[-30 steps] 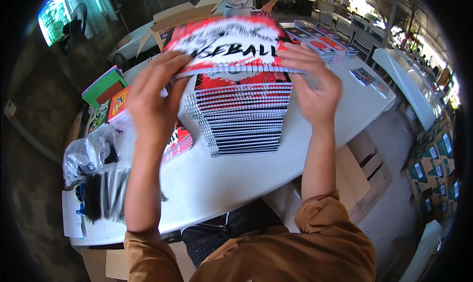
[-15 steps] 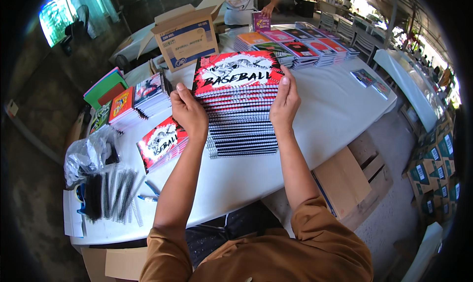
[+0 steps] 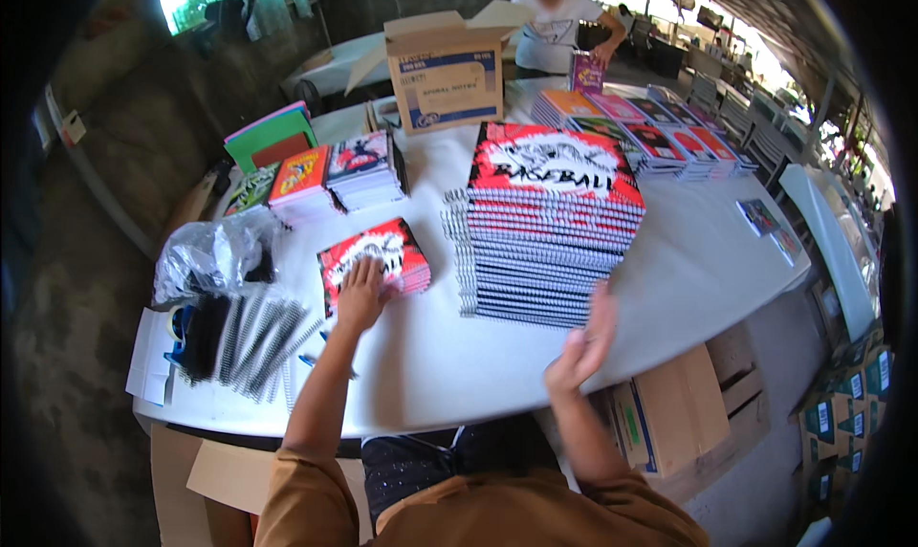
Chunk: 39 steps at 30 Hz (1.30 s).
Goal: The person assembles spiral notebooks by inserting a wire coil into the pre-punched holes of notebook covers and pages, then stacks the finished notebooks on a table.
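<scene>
My left hand (image 3: 360, 296) lies with its fingers stretched over a low stack of red-covered booklets (image 3: 406, 244), hiding part of the top cover. No spiral shows on the visible edges of that stack. To its right rises a tall stack of spiral notebooks (image 3: 555, 251), the top one red with a white and black drawing. Metal coils line the stack's front, and some stick out on its left side. Off its near right corner, my right hand (image 3: 583, 341) is raised with fingers extended, slightly blurred and holding nothing.
Loose spiral coils (image 3: 253, 346), a plastic bag (image 3: 215, 255) and a tape dispenser (image 3: 176, 332) sit at left. More notebook stacks (image 3: 330, 179) stand behind. A cardboard box (image 3: 449, 93) is at the far side; beside it a person (image 3: 564, 31) holds a purple notebook (image 3: 586, 72).
Both hands have left the tall notebook stack. My left hand has come down onto the low stack; my right hand has drawn back toward me. The view has shifted left.
</scene>
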Motion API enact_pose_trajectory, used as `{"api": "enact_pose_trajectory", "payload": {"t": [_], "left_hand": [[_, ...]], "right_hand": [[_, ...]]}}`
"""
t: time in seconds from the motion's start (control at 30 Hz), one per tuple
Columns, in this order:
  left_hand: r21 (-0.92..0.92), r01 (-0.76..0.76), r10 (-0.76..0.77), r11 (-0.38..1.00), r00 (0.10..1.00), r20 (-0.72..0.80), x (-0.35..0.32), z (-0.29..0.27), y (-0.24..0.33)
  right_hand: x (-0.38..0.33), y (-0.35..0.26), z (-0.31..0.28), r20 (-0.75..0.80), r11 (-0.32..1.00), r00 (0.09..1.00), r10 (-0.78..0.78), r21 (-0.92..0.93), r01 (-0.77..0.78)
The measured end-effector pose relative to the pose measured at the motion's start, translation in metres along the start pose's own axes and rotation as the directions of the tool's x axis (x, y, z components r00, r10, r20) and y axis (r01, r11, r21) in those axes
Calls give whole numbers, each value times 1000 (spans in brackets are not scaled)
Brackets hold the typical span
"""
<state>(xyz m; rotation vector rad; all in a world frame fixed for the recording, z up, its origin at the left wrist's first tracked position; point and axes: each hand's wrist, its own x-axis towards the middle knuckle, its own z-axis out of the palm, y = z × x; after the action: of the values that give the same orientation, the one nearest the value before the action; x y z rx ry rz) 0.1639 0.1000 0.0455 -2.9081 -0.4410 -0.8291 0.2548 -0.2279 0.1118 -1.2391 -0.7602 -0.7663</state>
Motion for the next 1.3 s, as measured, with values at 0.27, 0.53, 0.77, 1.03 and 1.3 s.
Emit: {"api": "enact_pose_trajectory", "payload": {"t": [0.27,0.53,0.77,1.03,1.3], "left_hand": [[-235,-79,199,969,813,547,-77,-121,69],[-98,513,-496,853,854,155,-125,-124,-36],[170,678,-683,715,729,-38,-152,-75,-61],[266,712,-745,649,666,34,-135,-92,-51],[-628,685,-813,370,565,137,-117,-137,-80]], "right_hand": [[-64,-29,40,534,961,805,259,-224,-161],[-60,-19,21,707,664,516,484,87,-742],[-59,2,9,698,669,513,499,66,-740],[-59,-8,1,766,612,403,501,16,-791],[-51,-11,14,780,716,513,358,123,-687]]}}
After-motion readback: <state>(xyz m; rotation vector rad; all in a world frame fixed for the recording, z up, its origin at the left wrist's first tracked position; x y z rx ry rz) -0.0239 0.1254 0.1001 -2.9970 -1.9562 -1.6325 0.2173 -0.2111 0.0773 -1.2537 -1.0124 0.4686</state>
